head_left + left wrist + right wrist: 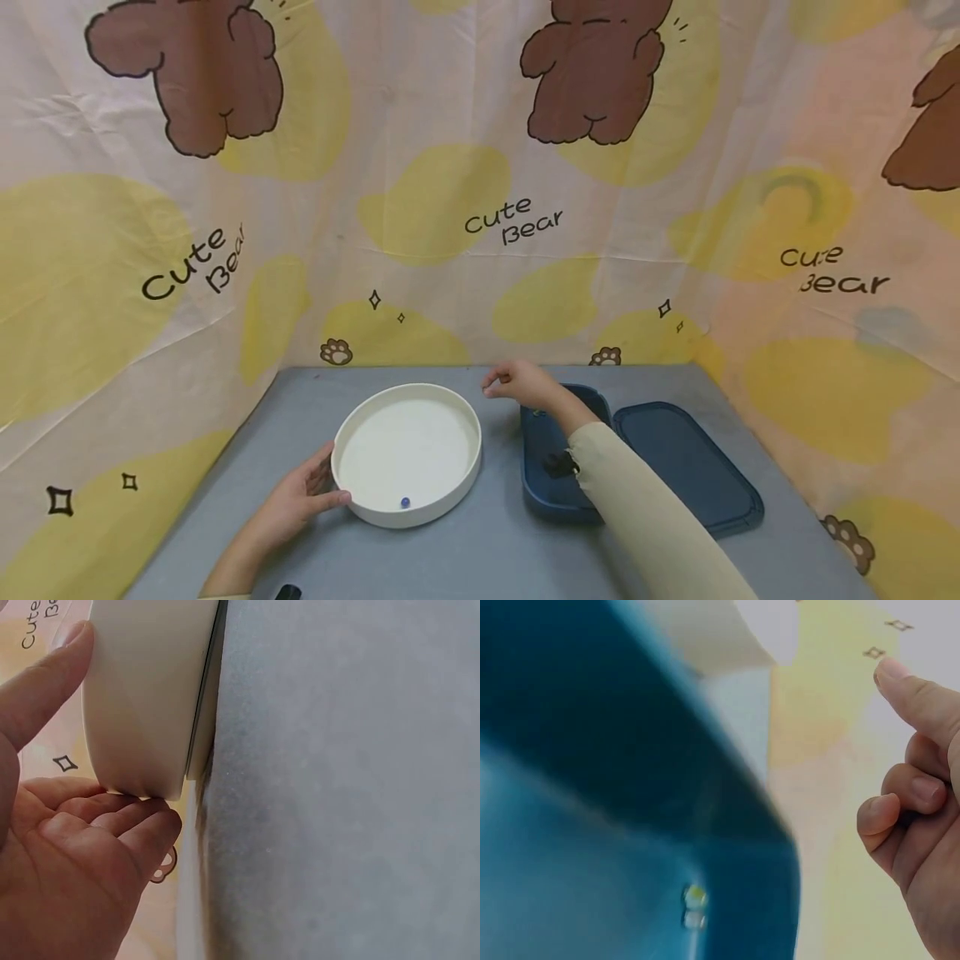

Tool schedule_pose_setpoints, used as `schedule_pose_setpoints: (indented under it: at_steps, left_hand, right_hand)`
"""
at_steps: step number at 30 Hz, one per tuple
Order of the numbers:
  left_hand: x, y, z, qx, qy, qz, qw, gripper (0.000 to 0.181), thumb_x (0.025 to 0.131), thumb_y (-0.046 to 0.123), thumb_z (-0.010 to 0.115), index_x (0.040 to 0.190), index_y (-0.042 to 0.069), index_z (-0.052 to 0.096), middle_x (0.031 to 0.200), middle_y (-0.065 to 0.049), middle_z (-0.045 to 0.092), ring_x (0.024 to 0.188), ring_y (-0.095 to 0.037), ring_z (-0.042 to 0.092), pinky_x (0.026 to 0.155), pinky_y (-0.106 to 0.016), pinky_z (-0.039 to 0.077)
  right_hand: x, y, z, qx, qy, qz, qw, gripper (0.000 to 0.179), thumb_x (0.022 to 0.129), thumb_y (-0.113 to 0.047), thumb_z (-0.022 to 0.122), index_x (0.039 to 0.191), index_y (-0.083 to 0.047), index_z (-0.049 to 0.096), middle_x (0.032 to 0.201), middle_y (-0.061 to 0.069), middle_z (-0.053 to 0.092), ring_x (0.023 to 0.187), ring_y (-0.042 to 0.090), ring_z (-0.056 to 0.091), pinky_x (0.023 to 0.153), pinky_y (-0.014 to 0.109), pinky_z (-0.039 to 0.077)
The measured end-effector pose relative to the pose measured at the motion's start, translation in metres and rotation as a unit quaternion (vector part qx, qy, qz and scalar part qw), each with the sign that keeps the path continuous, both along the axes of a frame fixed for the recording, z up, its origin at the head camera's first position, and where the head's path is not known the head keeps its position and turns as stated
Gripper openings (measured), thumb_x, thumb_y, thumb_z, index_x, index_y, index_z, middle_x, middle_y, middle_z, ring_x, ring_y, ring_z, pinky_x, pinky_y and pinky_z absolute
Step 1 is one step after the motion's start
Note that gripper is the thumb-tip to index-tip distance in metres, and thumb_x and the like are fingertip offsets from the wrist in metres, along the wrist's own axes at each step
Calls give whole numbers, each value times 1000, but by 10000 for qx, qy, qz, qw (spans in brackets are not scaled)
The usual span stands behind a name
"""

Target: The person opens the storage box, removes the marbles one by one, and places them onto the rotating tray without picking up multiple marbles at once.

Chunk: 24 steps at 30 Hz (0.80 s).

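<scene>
Cream sleeve (652, 500) leads to curled right fingers (915, 787), any hold unclear; spread left fingers (152, 831) touch a white tray (408, 442).

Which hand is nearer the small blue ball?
Left. The left hand holds the left side of the white round tray, left of the small blue ball; the right hand is farther off, near the far end of the blue box.

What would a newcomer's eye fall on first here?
Probably the brown bears printed on the cloth behind the table. Next, the white round tray left of centre, with a small blue bead by its near edge and the left hand at its left; then the right hand by the far left corner of a dark blue box.
</scene>
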<state>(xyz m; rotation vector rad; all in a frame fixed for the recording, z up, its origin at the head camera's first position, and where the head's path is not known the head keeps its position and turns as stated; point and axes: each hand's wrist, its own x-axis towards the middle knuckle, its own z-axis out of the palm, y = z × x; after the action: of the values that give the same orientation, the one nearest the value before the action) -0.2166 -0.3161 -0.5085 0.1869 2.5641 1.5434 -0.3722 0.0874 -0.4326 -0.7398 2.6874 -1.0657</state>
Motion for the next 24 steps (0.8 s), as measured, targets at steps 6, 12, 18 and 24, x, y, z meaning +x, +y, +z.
schedule_pose_setpoints:
  at_steps: [6, 12, 18, 24]
  left_hand:
    - [0, -1, 0, 43, -26, 19, 10000, 106, 87, 25, 83, 161, -6, 13, 167, -27, 16, 154, -43, 18, 122, -52, 22]
    - [-1, -2, -2, 32, -130, 25, 9999, 108, 87, 28, 83, 162, -5, 13, 167, -27, 16, 154, -44, 18, 122, -52, 22]
    - [-1, -2, -3, -32, -62, 18, 10000, 108, 88, 28, 83, 162, -5, 12, 166, -29, 17, 153, -45, 20, 122, -53, 23]
    - [-1, -2, -2, -60, 60, 1, 10000, 107, 87, 27, 83, 161, -7, 14, 165, -30, 20, 151, -46, 24, 121, -54, 25]
  right_hand:
    - [-3, -28, 4, 73, 144, 383, 9991, 13, 96, -30, 75, 103, -20, 79, 101, -5, 72, 84, 15, 58, 72, 31, 52]
    - [-3, -52, 5, 181, 123, 519, 9984, 8, 95, -28, 76, 100, -22, 79, 94, -6, 71, 79, 15, 56, 70, 29, 51]
    - [-5, -71, -1, 204, 126, 634, 9977, 10, 93, -25, 78, 100, -18, 79, 98, -7, 74, 90, 12, 61, 80, 28, 55]
    - [-6, -89, -5, 207, 85, 631, 9978, 8, 93, -25, 78, 99, -19, 80, 92, -8, 71, 83, 12, 56, 70, 25, 50]
